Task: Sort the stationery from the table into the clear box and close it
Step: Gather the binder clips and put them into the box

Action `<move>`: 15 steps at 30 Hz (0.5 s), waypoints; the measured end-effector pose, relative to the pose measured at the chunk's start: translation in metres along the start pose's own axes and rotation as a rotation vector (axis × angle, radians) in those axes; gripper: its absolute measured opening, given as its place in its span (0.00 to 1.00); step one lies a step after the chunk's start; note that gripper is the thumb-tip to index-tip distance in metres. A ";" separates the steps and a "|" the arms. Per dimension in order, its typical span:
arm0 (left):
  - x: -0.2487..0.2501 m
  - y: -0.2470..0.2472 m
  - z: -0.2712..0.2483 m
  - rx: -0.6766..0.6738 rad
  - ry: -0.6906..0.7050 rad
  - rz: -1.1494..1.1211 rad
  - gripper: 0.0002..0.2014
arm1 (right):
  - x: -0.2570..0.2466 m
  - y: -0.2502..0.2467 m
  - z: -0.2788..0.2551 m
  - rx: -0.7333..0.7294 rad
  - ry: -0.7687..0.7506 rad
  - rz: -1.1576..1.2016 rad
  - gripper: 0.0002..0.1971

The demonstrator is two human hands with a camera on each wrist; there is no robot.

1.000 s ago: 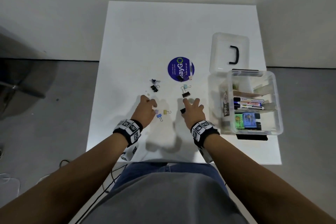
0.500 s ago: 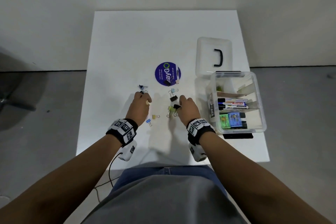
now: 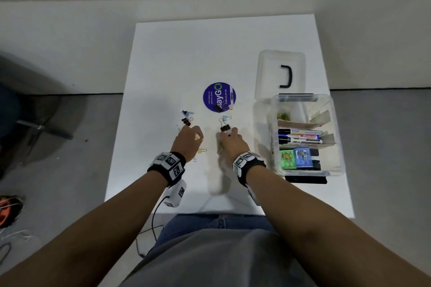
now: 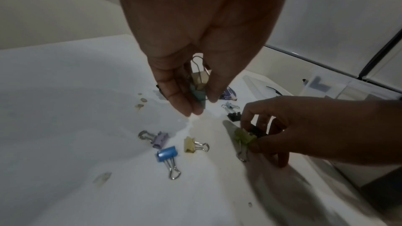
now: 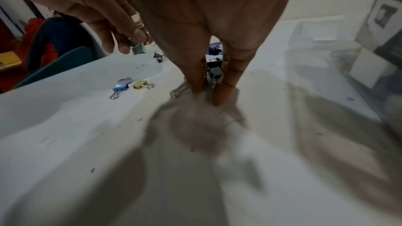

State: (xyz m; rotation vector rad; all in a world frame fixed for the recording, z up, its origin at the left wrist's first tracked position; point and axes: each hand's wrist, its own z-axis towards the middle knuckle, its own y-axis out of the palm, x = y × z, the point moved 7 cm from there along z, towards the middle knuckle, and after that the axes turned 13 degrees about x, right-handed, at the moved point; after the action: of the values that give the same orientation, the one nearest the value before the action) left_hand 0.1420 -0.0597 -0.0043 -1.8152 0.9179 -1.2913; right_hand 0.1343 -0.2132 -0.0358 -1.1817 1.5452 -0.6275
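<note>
Several binder clips lie on the white table. My left hand pinches a beige binder clip and a teal one together, just above the table. My right hand grips a green clip and a black one, fingertips touching the table. Loose purple, blue and yellow clips lie between my hands. A black clip sits just beyond my right hand. The clear box stands at the right, holding markers.
The box's lid hangs open behind it, black handle up. A round purple sticker with clips on it lies mid-table. More clips lie beyond my left hand. The table's near edge is close to my body.
My right hand went from lying flat on the table to gripping the green and black clips. My left hand picked up the beige clip. Both hands shifted slightly forward.
</note>
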 end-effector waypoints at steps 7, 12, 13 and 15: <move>0.034 -0.023 0.004 0.095 0.066 -0.199 0.05 | 0.011 -0.060 -0.009 0.220 0.091 0.197 0.18; 0.134 -0.038 0.004 0.129 0.222 -0.475 0.07 | 0.057 -0.166 -0.039 0.536 0.119 0.301 0.13; 0.160 -0.034 0.003 0.111 0.257 -0.502 0.08 | 0.077 -0.184 -0.045 0.586 0.166 0.294 0.12; 0.211 -0.021 0.001 0.083 0.329 -0.518 0.11 | 0.119 -0.209 -0.054 0.645 0.271 0.247 0.11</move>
State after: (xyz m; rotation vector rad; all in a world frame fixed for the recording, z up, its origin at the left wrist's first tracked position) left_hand 0.1981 -0.2300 0.1081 -1.8743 0.5550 -1.9630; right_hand 0.1639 -0.4097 0.1104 -0.4259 1.5080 -1.0472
